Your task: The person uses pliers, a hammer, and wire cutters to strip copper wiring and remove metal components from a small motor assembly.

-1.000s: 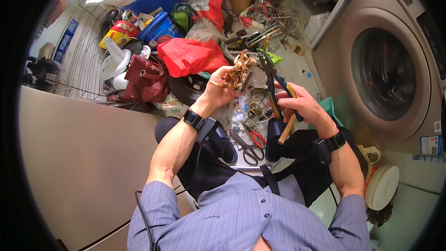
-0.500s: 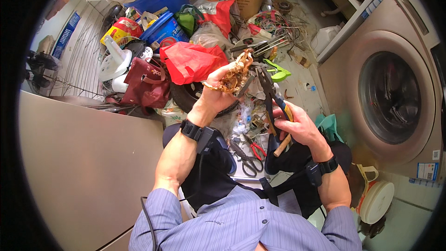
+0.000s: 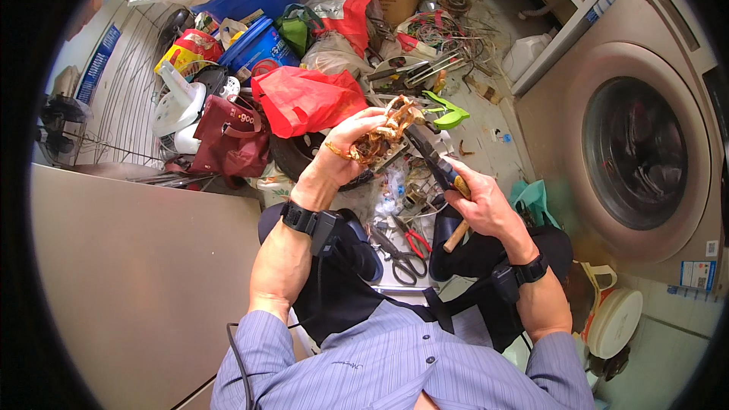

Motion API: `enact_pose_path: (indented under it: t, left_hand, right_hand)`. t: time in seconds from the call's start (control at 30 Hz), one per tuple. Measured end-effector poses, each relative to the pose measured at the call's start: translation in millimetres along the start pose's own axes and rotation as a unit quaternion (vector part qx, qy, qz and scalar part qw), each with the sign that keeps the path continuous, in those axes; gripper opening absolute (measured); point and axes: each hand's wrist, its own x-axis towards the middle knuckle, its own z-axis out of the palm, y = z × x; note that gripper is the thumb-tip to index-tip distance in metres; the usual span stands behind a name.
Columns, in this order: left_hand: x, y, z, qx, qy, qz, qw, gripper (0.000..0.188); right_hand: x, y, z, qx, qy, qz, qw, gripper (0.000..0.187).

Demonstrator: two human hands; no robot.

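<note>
My left hand [image 3: 339,148] is closed around a tangled, copper-brown wire coil [image 3: 377,140], held up over the floor between my knees. In my right hand [image 3: 488,201] is a pair of pliers [image 3: 434,161] with dark jaws and blue-and-yellow handles. The jaws point up and left and meet the coil's right side; whether they grip it I cannot tell. Below, black-handled scissors [image 3: 406,264] and red-handled pliers [image 3: 416,243] lie between my feet. A wooden handle [image 3: 456,236] shows just under my right hand.
A red bag [image 3: 307,100] and a maroon bag [image 3: 230,140] lie beyond my left arm, with a tire [image 3: 287,158] beside them. Bright green clippers [image 3: 449,112] lie past the pliers. Tangled wires [image 3: 448,34] spread farther back. A washing machine [image 3: 554,129] stands at right.
The pliers have swung left, so their jaws now meet the coil, and their handles are closer together. My left hand with the coil has shifted slightly. The whole view has moved a little.
</note>
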Motion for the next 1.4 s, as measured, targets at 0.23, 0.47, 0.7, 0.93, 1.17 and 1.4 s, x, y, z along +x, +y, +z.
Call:
enact_pose_path:
  t: [0.23,0.47,0.7,0.93,1.17,1.4]
  left_hand:
    - [1,1,6,0.093,0.022,0.003,0.995,0.033]
    - [-2,-1,3,0.219,0.079,-0.005,0.973,0.035]
    - [-4,-4,2,0.301,0.065,-0.053,0.95,0.029]
    - [-18,2,29,0.409,-0.003,-0.023,0.912,0.058]
    - [1,-28,5,0.559,0.108,-0.014,0.822,0.031]
    - [9,-37,-12,0.308,0.126,-0.001,0.943,0.019]
  right_hand:
    - [-10,13,9,0.056,-0.027,0.083,0.995,0.058]
    - [-9,4,9,-0.064,-0.014,0.066,0.996,0.057]
    - [-6,6,15,0.025,-0.053,0.165,0.985,0.053]
    - [-8,9,17,0.144,-0.065,0.117,0.98,0.053]
    - [-3,25,33,0.206,-0.127,0.239,0.94,0.026]
    - [-6,39,55,0.08,0.001,0.164,0.983,0.029]
